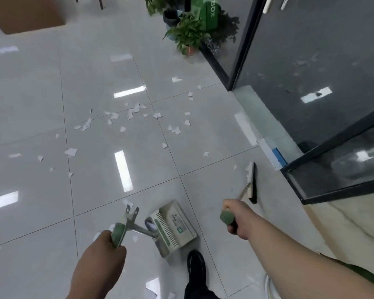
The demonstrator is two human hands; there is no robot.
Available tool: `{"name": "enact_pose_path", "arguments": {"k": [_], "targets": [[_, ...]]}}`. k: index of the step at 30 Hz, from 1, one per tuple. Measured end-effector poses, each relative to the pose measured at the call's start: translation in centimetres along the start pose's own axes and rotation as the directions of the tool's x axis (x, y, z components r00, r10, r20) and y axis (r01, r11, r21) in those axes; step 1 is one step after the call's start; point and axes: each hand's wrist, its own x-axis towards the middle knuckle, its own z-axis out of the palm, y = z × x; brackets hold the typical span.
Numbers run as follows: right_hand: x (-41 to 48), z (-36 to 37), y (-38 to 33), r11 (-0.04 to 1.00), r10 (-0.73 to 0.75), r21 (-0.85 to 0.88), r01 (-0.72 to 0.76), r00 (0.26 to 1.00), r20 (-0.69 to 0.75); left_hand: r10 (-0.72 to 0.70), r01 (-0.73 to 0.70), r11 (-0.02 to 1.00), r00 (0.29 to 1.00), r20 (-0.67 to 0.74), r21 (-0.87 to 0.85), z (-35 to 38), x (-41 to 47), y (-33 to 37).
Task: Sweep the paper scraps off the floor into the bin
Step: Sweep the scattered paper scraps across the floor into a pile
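Top left, a brown surface (28, 16) at the edge of the pale tiled floor (30, 93). Across the left and middle tiles, white paper scraps (112, 117) strewn loose, thickest in a band along one tile joint, thinner toward the near left. Lower left, the left hand (108, 244) wrapped round the green grip of the dustpan's handle, fingers curled fully about it and holding nothing else. Just right of that, the beige dustpan (173, 227) on a metal stem, tilted, low over the tiles; cannot tell whether it touches them. Below it, a black shoe (195, 266) planted on the floor. Up top in the middle, potted plants (188, 35) at the foot of a dark glass wall (311, 61). Further right, the right hand (235, 219) clenched round the green end of the broom handle, fingers closed tight on it, forearm stretched forward. Ahead of that hand, the broom (252, 184), head down on the floor near the corner of the glass, black bristles on its right side, a small clump of scraps against its left side. Along the right edge, glass panels in black frames, ceiling lights mirrored in them.
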Motion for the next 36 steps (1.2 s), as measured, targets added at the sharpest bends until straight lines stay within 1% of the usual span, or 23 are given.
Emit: {"name": "enact_pose_path", "arguments": {"k": [6, 11, 13, 17, 22, 28, 31, 34, 36], "targets": [[-1.5, 6.4, -5.6, 0.998, 0.002, -0.056, 0.007, 0.987, 0.159, 0.003, -0.004, 1.0, 0.999, -0.044, -0.003, -1.9, 3.2, 2.7], [-2.6, 11.6, -10.9, 0.995, -0.023, -0.087, 0.046, 0.968, 0.251, -0.034, 0.031, 0.998, 0.998, -0.054, -0.061, -3.4, 6.6, 3.3], [-2.5, 13.1, -13.1, 0.997, -0.031, -0.065, 0.05, 0.963, 0.267, -0.026, 0.02, 0.995, 0.998, -0.065, -0.093, -4.7, 8.8, 3.7], [-1.4, 14.8, -17.3, 0.999, -0.054, 0.011, 0.053, 0.958, 0.281, 0.036, -0.043, 0.991, 0.997, -0.063, -0.125, -7.8, 14.2, 4.9], [-0.5, 15.5, -21.6, 0.992, -0.08, 0.11, 0.057, 0.973, 0.216, 0.103, -0.106, 0.991, 0.994, -0.046, -0.084, -11.9, 20.6, 6.5], [1.2, 14.9, -23.9, 0.996, -0.084, 0.029, 0.084, 0.996, 0.002, 0.155, -0.155, 0.987, 0.988, -0.005, -0.046, -13.9, 25.1, 8.2], [2.8, 14.6, -25.1, 0.995, -0.079, 0.051, 0.083, 0.995, -0.068, 0.161, -0.161, 0.986, 0.987, 0.006, -0.03, -14.3, 26.6, 8.8], [4.9, 14.5, -27.0, 0.989, -0.087, 0.11, 0.096, 0.993, -0.084, 0.146, -0.146, 0.989, 0.989, 0.009, -0.028, -14.6, 27.8, 9.4], [6.5, 14.7, -28.6, 0.992, -0.09, 0.078, 0.097, 0.992, -0.09, 0.118, -0.117, 0.993, 0.993, 0.011, -0.022, -14.8, 28.5, 9.6]]}}
